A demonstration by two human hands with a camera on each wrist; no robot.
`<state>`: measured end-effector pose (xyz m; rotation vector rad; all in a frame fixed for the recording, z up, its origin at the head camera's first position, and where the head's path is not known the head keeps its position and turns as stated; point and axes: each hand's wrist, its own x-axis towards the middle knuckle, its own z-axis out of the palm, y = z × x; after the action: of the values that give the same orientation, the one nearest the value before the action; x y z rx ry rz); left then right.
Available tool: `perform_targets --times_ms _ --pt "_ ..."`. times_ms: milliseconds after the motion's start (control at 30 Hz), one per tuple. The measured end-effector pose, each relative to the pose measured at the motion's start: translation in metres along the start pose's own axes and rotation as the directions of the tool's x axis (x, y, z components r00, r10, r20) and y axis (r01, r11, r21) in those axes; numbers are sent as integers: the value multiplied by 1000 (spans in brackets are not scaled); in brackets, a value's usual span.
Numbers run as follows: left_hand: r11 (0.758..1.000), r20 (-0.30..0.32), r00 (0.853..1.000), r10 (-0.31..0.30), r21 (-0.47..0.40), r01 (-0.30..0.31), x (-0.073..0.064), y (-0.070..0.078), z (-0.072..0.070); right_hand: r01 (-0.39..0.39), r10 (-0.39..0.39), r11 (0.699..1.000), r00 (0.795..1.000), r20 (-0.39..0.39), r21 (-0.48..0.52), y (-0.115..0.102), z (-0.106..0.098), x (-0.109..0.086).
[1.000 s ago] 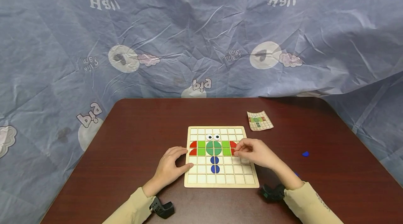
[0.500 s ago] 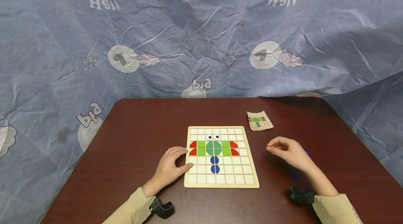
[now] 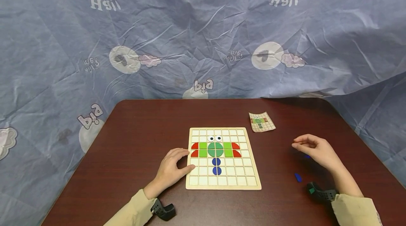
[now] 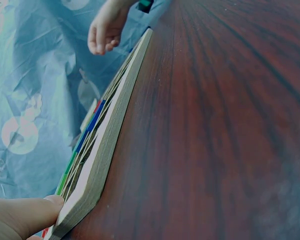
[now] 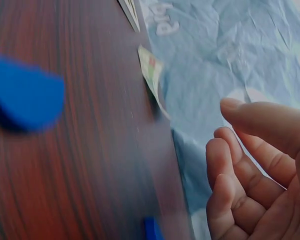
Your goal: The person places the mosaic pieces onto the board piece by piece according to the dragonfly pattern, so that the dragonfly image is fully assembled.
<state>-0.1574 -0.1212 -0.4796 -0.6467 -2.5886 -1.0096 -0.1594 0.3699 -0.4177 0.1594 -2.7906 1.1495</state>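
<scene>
A light wooden grid board (image 3: 233,181) lies on the table with coloured pieces forming a figure: two eyes, green circle quarters, green squares, red quarter pieces at both sides and blue half circles below. My left hand (image 3: 172,167) rests at its left edge, thumb (image 4: 42,212) on the rim and fingers touching the side. Over the table to the right hovers my right hand (image 3: 317,152), fingers loosely bent with nothing between them. Beneath it a blue piece (image 3: 307,156) is partly hidden. Another blue half-round piece (image 5: 27,92) lies closer to the right wrist.
A slightly curled paper card (image 3: 262,123) printed with a similar grid figure lies behind the board to the right. The dark red wooden table (image 3: 152,123) ends at a hanging printed cloth (image 3: 190,42). Each wrist wears a black device.
My right hand has left the red pieces at the board's right side and moved right, over the loose blue pieces. The left hand has stayed at the board's edge.
</scene>
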Motion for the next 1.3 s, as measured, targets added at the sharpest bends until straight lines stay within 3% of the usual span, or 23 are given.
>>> perform_targets --times_ms 300,667,1067,1300 --pt "1000 -4 1000 5 -4 -5 0 1 0 -66 66 998 998 18 0 24 -16 -4" --pt "1000 7 1000 -5 -6 5 -1 1 -1 -136 139 990 986 88 -35 41 -18 -7" --pt "1000 8 1000 -8 6 8 0 2 -1 -142 140 990 987 79 14 53 -16 -8" --pt "1000 11 1000 -9 7 9 0 2 -1 -129 131 991 989 72 -30 48 -13 -7"
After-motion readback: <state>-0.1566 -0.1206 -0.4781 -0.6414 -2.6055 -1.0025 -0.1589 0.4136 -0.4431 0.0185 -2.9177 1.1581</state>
